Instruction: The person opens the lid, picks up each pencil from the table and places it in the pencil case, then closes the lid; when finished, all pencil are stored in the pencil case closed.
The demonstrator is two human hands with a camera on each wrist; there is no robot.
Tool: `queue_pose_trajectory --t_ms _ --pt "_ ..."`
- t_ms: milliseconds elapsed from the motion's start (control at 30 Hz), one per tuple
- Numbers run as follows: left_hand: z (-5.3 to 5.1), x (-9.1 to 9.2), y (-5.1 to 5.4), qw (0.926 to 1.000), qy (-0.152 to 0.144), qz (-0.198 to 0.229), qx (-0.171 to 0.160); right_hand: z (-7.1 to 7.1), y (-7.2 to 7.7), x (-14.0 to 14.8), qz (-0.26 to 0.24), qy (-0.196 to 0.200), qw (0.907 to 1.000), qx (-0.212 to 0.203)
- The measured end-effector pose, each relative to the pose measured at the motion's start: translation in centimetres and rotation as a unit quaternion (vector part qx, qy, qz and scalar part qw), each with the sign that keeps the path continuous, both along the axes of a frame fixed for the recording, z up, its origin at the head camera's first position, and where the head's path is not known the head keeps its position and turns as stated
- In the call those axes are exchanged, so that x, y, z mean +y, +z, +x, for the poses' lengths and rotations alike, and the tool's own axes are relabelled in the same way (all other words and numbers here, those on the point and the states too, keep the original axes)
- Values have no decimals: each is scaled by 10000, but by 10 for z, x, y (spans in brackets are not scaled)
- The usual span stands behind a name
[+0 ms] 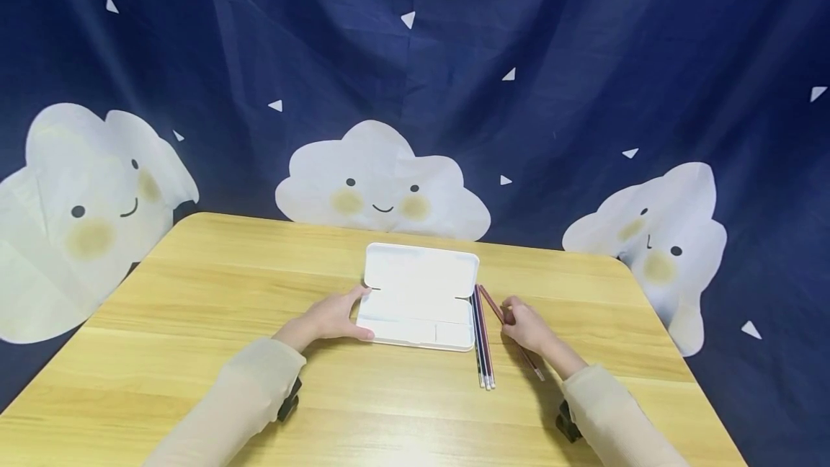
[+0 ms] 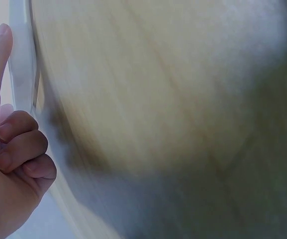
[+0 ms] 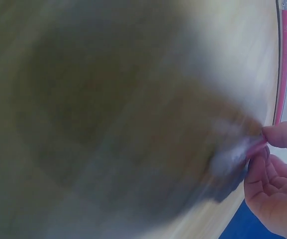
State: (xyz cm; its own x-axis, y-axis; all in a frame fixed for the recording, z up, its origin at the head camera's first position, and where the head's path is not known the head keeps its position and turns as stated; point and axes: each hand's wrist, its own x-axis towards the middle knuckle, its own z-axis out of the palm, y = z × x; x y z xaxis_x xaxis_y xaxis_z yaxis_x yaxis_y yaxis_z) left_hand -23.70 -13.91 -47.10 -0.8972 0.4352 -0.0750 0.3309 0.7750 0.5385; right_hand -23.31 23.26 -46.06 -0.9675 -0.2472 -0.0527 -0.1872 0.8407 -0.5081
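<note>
An opened white case (image 1: 415,334) lies on the table, its lid tilted up at the back. My left hand (image 1: 333,314) touches the case's left side, thumb at the front corner; in the left wrist view that hand (image 2: 14,154) has some fingers curled by the case edge (image 2: 23,59). Several dark and red pencils (image 1: 483,352) lie along the case's right side. My right hand (image 1: 528,326) pinches a red pencil (image 1: 493,305) slanting beside them. In the right wrist view, thumb and fingers of the hand (image 3: 277,184) grip it, near another red pencil (image 3: 285,59).
The wooden table (image 1: 259,265) extends around the case. Behind it hangs a dark blue curtain (image 1: 324,34) with smiling clouds and small white triangles.
</note>
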Motion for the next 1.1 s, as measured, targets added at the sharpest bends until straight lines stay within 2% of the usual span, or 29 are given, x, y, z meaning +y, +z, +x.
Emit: queue_pose_trajectory --t_ms 167,367,833,1100 --pt "0 -1 0 10000 12 -24 25 1 -2 3 -119 -38 9999 7" --pt "2 -1 1 10000 12 -5 9 -4 1 9 -585 -162 9971 451" --pt "2 0 2 10000 -8 -24 7 -3 23 2 -1289 -512 9846 1068" --pt "1 1 3 10000 -1 1 -8 0 36 -18 -1672 -402 9761 1330"
